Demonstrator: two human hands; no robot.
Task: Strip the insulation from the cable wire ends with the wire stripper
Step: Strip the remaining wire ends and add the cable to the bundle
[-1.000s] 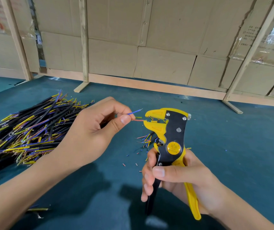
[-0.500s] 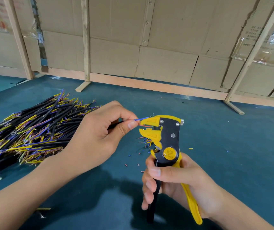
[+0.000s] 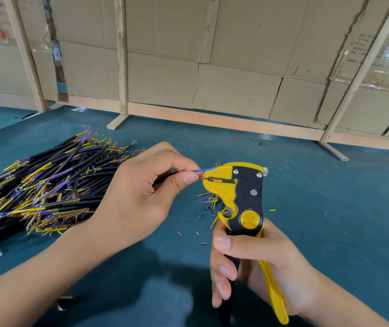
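Wire stripper (image 3: pixel 243 197) upright, centre-right of frame, yellow head up, black and yellow handles down. Right hand (image 3: pixel 254 265) wraps both handles, thumb across the front, fingers curled round the black handle. Left hand (image 3: pixel 139 197) pinches a cable (image 3: pixel 165 177) between thumb and forefinger, just left of the stripper head. Brown wire end (image 3: pixel 206 178) sits in the slot between the two yellow jaw blocks; blue wire end (image 3: pixel 204 170) passes above, touching the upper block's left edge. Jaws look nearly closed on the brown wire; cannot tell if the insulation is cut.

Cable pile (image 3: pixel 45 185) of black cables with yellow, blue and brown ends lies far left on the green table (image 3: pixel 330 208), reaching the left frame edge, near the left forearm. Insulation scraps (image 3: pixel 198 233) scattered on the table below and left of the stripper head, between the two hands. Open green surface to the right of the stripper and behind it up to the wooden base rail (image 3: pixel 212 119). Cardboard wall (image 3: pixel 235 67) with wooden uprights closes off the back edge. Angled wooden foot (image 3: pixel 333 151) sticks out onto the table at far right.
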